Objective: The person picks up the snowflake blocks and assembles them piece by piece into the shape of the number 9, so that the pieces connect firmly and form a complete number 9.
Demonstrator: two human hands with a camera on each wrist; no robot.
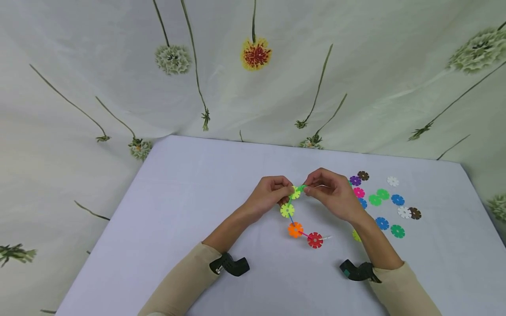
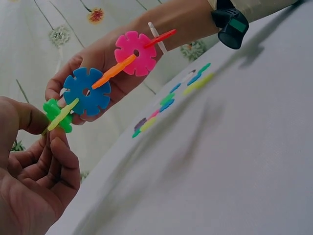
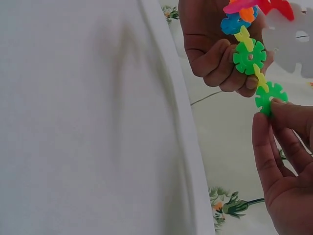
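A chain of notched plastic snowflake discs is held up between both hands. My left hand (image 1: 272, 193) pinches a yellow disc (image 1: 295, 192) near the chain's upper end. Thumb and fingertips of my right hand (image 1: 334, 193) pinch the green disc (image 3: 270, 97) at that end, which slots into the yellow one. Below hang another yellow disc (image 1: 287, 210), an orange disc (image 1: 295, 229) and a red disc (image 1: 315, 240), with a white disc (image 1: 327, 238) at the tail. The left wrist view also shows a blue disc (image 2: 88, 92) and a pink disc (image 2: 135, 54) facing the camera.
Loose discs lie to the right on the white table (image 1: 221, 175), among them a blue disc (image 1: 382, 223), a green disc (image 1: 397, 231) and a brown disc (image 1: 363, 175). A yellow disc (image 1: 356, 235) is partly covered by the right forearm. Flower-patterned cloth (image 1: 221, 96) hangs behind.
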